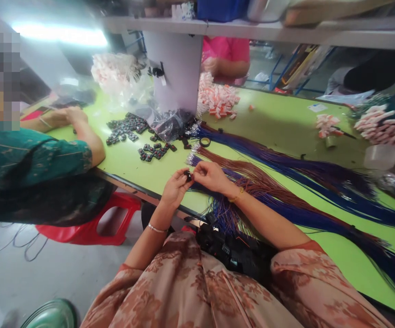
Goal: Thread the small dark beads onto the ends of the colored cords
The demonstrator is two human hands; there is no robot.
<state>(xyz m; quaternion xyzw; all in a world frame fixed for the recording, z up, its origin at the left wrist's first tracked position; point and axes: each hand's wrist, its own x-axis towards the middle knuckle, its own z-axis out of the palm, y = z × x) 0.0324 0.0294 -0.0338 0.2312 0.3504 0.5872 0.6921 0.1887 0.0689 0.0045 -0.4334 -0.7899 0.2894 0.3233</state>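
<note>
Above the table's front edge, my left hand pinches a small black plastic connector between thumb and fingertips. My right hand is closed in a pinch right beside that connector; whatever its fingertips hold is too small to make out, possibly a wire end. Just behind and under the right hand lie bundles of brown wires and blue wires, their bright tips toward the left. Across my lap sit several wired black connectors, with loose blue and brown wires hanging over the table edge.
Loose black connectors lie on the green table near a roll of black tape. Orange-and-white pieces are heaped behind. A co-worker's hands are at the left, above a red stool. A shelf spans overhead.
</note>
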